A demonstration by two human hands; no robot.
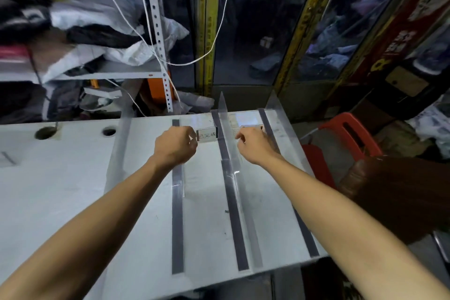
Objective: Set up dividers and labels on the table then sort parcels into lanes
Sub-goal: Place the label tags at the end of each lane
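counter: we see a white top, two round holes at its far left, dark strips running 6 to 12 o'clock.
dividers: we count clear upright sheets on the strips, long axis 6 to 12 o'clock; far-left divider, centre divider, right divider at the counter's right edge. A fourth strip sits between left and centre; a clear sheet seems to stand on it, hard to tell.
left hand: we see fingers curled, pinching the left end of a small label card.
label card: upright at the far end of the lane between the strip and the centre divider, long axis 9 to 3 o'clock, face toward us. Printed characters readable as "完成"; a fainter character before them we can't read. Dark band on its right end, touching or just beside the centre divider.
right hand: fingers bent, tips on a second label at the far end of the next lane, between centre and right dividers. Mostly hidden by the hand; writing not readable, and whether it's pinched or only touched we can't tell.
paper: a faint printed sheet lies flat beside the second label; text too small.
stool: red plastic, at 3 o'clock off the counter.
shelf: at 10 o'clock, piled with bags and parcels.
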